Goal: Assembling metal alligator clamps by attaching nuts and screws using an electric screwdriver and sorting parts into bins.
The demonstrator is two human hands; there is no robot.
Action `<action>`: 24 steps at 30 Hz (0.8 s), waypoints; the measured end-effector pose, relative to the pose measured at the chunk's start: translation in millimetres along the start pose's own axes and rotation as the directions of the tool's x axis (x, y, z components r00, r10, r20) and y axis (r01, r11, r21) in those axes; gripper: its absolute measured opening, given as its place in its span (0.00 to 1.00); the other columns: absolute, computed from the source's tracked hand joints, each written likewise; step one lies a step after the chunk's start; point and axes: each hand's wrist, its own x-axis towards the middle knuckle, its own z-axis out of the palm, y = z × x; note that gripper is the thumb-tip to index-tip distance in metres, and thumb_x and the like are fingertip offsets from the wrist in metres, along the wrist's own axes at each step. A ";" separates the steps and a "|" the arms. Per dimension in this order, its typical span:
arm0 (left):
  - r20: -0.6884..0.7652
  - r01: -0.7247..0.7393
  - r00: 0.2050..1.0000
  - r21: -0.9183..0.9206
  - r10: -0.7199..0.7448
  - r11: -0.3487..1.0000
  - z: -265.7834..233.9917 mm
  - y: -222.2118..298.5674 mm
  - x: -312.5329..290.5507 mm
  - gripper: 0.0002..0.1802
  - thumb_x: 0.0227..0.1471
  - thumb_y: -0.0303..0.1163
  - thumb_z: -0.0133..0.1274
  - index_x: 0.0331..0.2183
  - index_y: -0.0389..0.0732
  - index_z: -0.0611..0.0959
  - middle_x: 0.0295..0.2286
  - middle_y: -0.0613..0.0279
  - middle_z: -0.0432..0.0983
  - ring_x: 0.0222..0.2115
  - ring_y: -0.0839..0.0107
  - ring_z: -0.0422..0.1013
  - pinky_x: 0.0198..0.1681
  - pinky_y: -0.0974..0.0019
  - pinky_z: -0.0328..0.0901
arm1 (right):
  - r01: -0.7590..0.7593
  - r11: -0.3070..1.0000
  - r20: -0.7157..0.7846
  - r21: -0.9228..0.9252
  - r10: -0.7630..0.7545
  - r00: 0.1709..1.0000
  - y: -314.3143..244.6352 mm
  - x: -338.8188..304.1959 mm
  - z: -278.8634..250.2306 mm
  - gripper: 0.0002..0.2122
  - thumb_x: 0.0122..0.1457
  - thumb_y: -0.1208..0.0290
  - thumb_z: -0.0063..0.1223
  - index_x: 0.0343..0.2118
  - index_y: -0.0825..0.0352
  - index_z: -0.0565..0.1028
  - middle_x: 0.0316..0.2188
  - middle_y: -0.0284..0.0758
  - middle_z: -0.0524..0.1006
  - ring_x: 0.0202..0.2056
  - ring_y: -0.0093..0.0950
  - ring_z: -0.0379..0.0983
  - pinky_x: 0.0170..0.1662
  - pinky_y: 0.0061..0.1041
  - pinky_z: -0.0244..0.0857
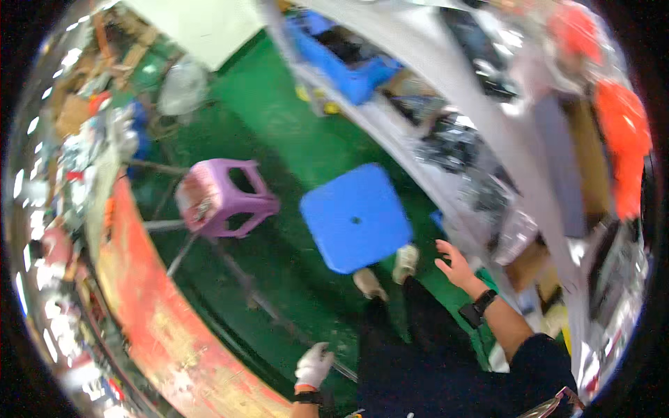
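Note:
My left hand (315, 365), in a white glove with a dark band at the wrist, hangs low beside the worn red-and-yellow tabletop (174, 327). Its fingers are loosely bent and blurred, and nothing shows in them. My right hand (456, 266) is bare, its thumb and fingers apart and holding nothing. A black wristwatch (479, 308) is on that arm. Just ahead of my shoes (369, 284) stands a blue square stool (357, 217) with a small hole in its seat. My right hand is to the right of it, apart from it.
A purple plastic stool (233, 198) lies tipped at left, near thin metal legs. Grey shelving (425, 167) runs along the right, bearing a blue bin (355, 80), bagged parts and orange wrapped goods (622, 150). Clutter fills the far left. The floor (258, 104) is green.

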 end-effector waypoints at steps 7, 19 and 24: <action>0.133 0.047 0.990 -0.021 -0.044 0.999 60.1 -50.2 21.1 0.26 0.50 0.47 0.50 0.48 0.42 0.75 0.39 0.52 0.77 0.42 0.56 0.72 0.46 0.60 0.65 | -0.296 0.918 0.052 0.265 0.293 0.955 9.5 190.7 28.2 0.44 0.52 0.55 0.60 0.64 0.68 0.45 0.61 0.49 0.54 0.60 0.39 0.55 0.61 0.35 0.52; -0.476 -0.149 0.864 0.066 0.162 0.987 40.6 -42.1 97.8 0.36 0.39 0.33 0.63 0.51 0.37 0.68 0.48 0.46 0.67 0.49 0.51 0.65 0.52 0.55 0.61 | 0.262 0.962 0.500 -0.084 -0.186 0.845 -26.9 163.9 255.9 0.43 0.52 0.57 0.58 0.62 0.76 0.46 0.62 0.55 0.49 0.63 0.47 0.47 0.65 0.36 0.43; -0.683 -0.161 0.609 0.391 0.403 0.906 -2.2 -38.3 199.7 0.56 0.29 0.45 0.68 0.57 0.34 0.58 0.54 0.37 0.57 0.54 0.38 0.55 0.57 0.40 0.52 | 0.176 0.974 0.729 0.143 -0.224 0.647 56.3 171.8 293.6 0.28 0.57 0.58 0.52 0.58 0.65 0.63 0.55 0.47 0.66 0.56 0.41 0.62 0.58 0.35 0.56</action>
